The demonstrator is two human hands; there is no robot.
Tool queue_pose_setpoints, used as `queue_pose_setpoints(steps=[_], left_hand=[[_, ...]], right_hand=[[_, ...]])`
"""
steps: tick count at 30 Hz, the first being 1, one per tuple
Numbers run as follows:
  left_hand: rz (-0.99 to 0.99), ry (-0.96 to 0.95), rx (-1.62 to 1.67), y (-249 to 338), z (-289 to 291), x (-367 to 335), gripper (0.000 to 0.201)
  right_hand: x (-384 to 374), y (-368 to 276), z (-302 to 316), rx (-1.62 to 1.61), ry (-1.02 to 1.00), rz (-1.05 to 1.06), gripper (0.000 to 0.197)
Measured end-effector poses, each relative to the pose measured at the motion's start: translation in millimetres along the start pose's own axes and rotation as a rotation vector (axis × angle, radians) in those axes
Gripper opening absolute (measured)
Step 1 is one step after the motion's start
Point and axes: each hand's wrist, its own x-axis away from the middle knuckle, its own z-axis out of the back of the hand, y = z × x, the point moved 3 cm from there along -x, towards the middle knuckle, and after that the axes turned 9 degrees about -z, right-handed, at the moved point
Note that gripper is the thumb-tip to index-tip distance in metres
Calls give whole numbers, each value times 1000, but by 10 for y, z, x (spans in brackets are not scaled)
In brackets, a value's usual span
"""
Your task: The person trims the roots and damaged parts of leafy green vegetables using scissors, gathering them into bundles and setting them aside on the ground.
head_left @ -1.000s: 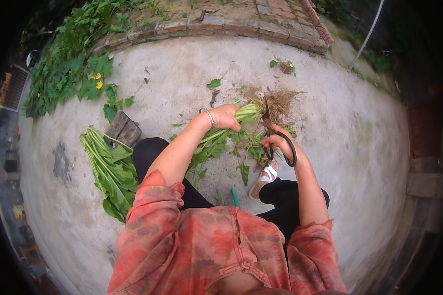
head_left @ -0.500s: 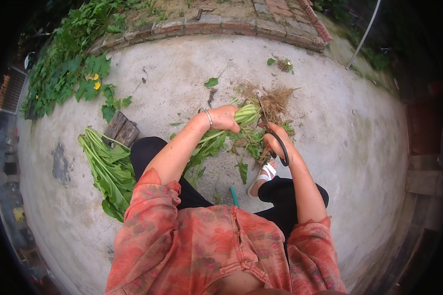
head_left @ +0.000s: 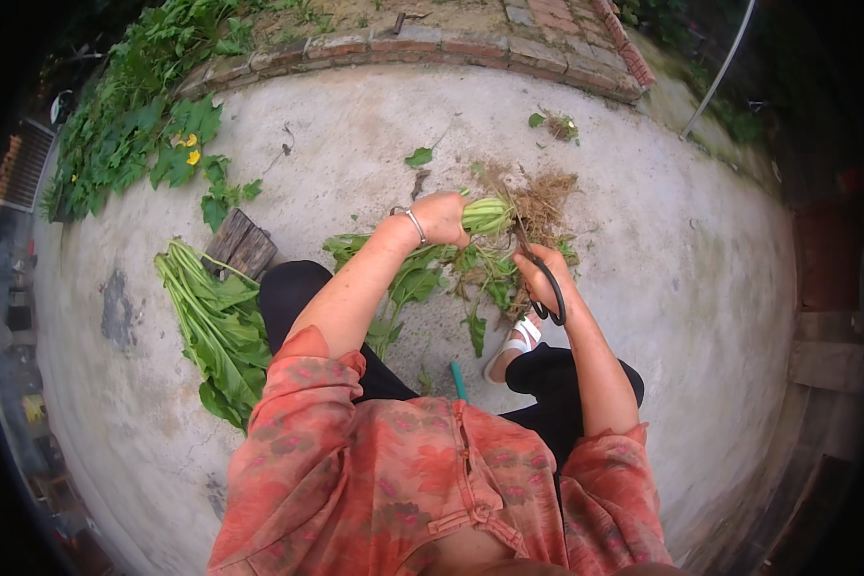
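My left hand [head_left: 442, 219] is wrapped round a bunch of leafy greens [head_left: 487, 217], pale stem ends pointing right and leaves hanging down toward my knees. In my right hand [head_left: 545, 272] is a pair of scissors [head_left: 552, 292] with black handles; its blades point up beside the cut end of the stems. Whether the blades touch the stems I cannot tell. Just beyond them, a heap of brown roots [head_left: 544, 200] lies on the concrete. Loose green leaves [head_left: 497, 288] are scattered below my hands.
A larger pile of leafy greens [head_left: 216, 331] lies at my left, by a wooden block [head_left: 242, 245]. A teal stick-like thing [head_left: 459, 381] is between my legs. Squash-like plants with yellow flowers [head_left: 193, 156] spread at the far left. A low brick edging [head_left: 418, 43] runs across the back.
The bunch has tilted toward level, and its leaves have swung left. My right hand and the scissors have shifted slightly down, with the blades still near the stem ends.
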Motion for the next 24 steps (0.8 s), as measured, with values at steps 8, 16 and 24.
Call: queue_pose_setpoints(steps=[8,16,24], left_hand=[[222,316,-401,-409,104,36,46],[-6,378,353,29,353,26,50],[-76,130,1097,43,254,119,32]], right_hand=[[121,-55,-75,-352,-161,-245,17],[-434,493,154,512,178,-31,39],[-145,-193,385,-294,195,3,37]])
